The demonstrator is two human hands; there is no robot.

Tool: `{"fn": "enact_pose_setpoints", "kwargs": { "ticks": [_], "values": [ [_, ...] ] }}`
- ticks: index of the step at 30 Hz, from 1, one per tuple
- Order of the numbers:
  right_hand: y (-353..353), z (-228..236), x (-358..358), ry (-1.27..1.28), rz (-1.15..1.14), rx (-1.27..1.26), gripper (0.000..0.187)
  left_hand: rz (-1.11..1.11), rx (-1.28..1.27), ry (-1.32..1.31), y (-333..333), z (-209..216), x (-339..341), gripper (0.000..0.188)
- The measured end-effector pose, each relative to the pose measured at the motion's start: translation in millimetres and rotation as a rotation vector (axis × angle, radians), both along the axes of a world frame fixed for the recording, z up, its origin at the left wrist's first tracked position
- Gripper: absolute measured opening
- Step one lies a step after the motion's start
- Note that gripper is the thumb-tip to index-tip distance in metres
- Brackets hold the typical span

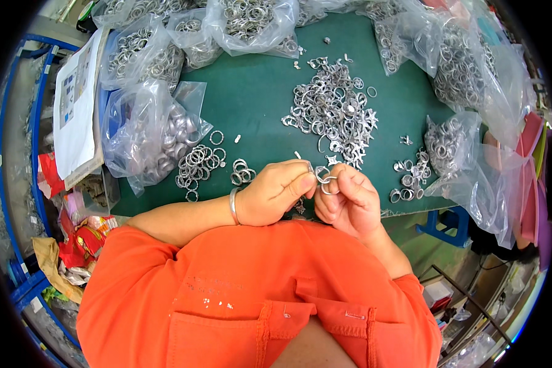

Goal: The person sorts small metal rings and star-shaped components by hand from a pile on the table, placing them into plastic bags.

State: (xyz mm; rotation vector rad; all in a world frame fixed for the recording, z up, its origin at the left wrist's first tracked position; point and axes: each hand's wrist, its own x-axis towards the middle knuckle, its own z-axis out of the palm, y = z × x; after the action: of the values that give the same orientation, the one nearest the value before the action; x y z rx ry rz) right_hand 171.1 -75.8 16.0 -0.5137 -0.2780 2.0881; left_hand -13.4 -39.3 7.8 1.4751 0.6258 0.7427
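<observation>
Both hands pinch shut on one small metal ring (326, 181): left hand (276, 191) at nine o'clock of it, right hand (349, 199) at four. If a fingertip slips, I'd guess it drops into the loose ring pile (334, 110) at twelve on the green mat (251, 98) and gets lost.
</observation>
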Motion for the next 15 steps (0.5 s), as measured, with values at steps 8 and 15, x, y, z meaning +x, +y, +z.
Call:
{"fn": "enact_pose_setpoints", "kwargs": {
  "ticks": [8,15],
  "values": [
    [17,13,31,-0.113,-0.233,0.05,0.028,-0.044,-0.368,0.043,1,5,-12,0.031],
    [19,-6,19,-0.263,-0.195,0.141,0.022,0.063,-0.659,-0.121,32,14,0,0.032]
  ]
}}
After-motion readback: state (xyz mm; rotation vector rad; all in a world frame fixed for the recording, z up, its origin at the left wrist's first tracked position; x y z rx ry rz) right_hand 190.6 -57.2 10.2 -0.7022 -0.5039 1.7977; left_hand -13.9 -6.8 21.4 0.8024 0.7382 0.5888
